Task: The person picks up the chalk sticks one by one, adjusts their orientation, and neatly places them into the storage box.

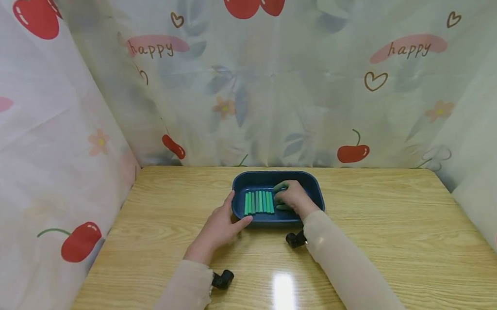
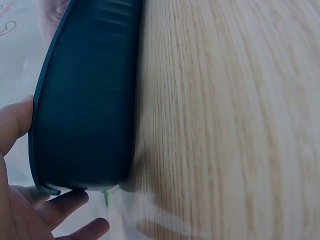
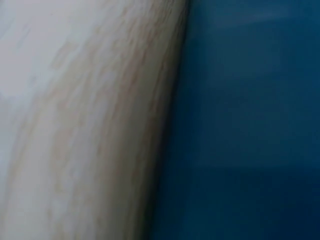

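Observation:
A dark blue tray (image 1: pixel 280 222) sits on the table with a row of slim green sticks (image 1: pixel 258 203) lying side by side in its left half. My left hand (image 1: pixel 219 228) holds the tray's left end, thumb on the near side. In the left wrist view, the left hand (image 2: pixel 22 200) has the thumb against the tray's rim and the fingers around its end. My right hand (image 1: pixel 294 197) reaches over the near rim into the tray. Its curled fingers hold green sticks right of the row, partly hidden by the hand. The right wrist view shows only the blurred tray wall (image 3: pixel 240 125).
The wooden table (image 1: pixel 391 241) spreads out around the tray. A printed curtain (image 1: pixel 270 99) with cherries and lettering hangs behind the table's far edge and along both sides. A black wrist camera (image 1: pixel 223 279) sits at the left sleeve, another camera (image 1: pixel 296 239) at the right.

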Demonstrator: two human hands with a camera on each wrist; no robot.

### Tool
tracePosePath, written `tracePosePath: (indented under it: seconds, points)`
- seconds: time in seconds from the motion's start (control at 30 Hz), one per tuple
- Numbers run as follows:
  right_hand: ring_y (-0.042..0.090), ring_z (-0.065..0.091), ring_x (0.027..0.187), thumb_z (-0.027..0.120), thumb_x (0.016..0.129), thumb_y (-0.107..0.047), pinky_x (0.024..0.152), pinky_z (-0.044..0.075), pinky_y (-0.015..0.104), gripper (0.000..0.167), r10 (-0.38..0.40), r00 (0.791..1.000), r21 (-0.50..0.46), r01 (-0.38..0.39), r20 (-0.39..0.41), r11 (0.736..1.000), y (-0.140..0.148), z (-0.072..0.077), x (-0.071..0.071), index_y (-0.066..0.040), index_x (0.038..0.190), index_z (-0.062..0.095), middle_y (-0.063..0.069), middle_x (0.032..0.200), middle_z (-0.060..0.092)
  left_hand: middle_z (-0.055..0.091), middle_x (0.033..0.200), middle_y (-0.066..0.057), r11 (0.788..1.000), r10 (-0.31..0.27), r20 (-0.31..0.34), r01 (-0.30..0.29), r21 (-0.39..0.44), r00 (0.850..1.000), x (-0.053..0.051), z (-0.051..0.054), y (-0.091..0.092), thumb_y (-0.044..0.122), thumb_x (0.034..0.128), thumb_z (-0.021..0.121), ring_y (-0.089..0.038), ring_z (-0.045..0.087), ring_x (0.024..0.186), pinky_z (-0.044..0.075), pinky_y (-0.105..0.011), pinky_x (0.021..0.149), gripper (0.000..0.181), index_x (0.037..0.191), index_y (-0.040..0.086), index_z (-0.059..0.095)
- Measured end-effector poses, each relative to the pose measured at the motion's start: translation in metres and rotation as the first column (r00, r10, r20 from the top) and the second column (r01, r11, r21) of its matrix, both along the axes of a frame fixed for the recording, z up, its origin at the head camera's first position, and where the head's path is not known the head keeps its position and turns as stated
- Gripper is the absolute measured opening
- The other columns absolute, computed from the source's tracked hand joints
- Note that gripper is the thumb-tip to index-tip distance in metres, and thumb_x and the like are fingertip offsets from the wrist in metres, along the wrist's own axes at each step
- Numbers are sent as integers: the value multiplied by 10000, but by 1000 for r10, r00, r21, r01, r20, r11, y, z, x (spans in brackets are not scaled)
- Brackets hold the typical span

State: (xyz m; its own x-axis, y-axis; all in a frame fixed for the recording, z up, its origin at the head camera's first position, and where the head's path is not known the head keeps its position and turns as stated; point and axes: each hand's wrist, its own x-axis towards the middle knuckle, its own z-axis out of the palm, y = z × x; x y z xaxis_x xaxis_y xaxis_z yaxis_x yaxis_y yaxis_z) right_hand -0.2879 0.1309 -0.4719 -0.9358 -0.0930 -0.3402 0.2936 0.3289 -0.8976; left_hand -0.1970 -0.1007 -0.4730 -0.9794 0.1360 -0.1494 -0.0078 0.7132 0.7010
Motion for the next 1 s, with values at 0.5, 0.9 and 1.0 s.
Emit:
tracePosePath:
  seconds: [0.5,0.9,1.0]
  points:
    - [243,677,776,636,921,4,715,590,363,322,37,996,64,-32,-83,997,9,19,10,27,1241,625,190,1109,655,319,1606,-141,1000,5,5,-5,4,1000,0,3,1,555,916,662,-354,332,1450,314,-562,1141,968,1629,219,99]
    - [290,666,927,650,967,-153,827,552,440,302,124,954,300,-39,-272,953,34,35,41,-32,1244,649,150,1162,660,332,1596,-154,1000,-3,-17,3,-14,1000,-1,0,1,549,923,657,-362,345,1441,319,-555,1140,965,1629,203,97]
    - [277,640,939,649,966,-181,830,533,447,311,126,940,344,-10,-318,939,41,39,48,-42,1243,655,133,1147,661,332,1597,-147,1000,2,-15,-2,-18,1000,0,1,2,556,921,654,-353,347,1441,323,-551,1140,965,1629,210,97]
